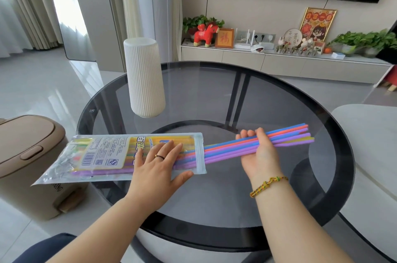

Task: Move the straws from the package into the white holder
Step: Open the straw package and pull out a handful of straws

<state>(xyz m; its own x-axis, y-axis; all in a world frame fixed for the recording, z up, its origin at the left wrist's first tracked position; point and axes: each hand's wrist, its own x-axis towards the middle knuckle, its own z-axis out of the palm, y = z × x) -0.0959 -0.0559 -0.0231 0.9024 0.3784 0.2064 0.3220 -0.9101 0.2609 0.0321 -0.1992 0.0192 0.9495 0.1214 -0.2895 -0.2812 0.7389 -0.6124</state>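
On the round smoked-glass table point(214, 202) the left hand point(158, 168) lies flat, fingers straight, pressing the crinkly clear plastic package point(107, 155). The right hand point(260, 153) curls round thin, smooth coloured straws point(289, 135), their tails inside the package mouth, long axis left-right, free ends pointing right. The ribbed white holder point(145, 78) stands upright behind

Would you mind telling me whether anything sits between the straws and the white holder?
Nothing visible stands on the glass table between them. The right hand grips the straws, whose other ends lie inside the package under the flat left hand; the white holder stands upright beyond.
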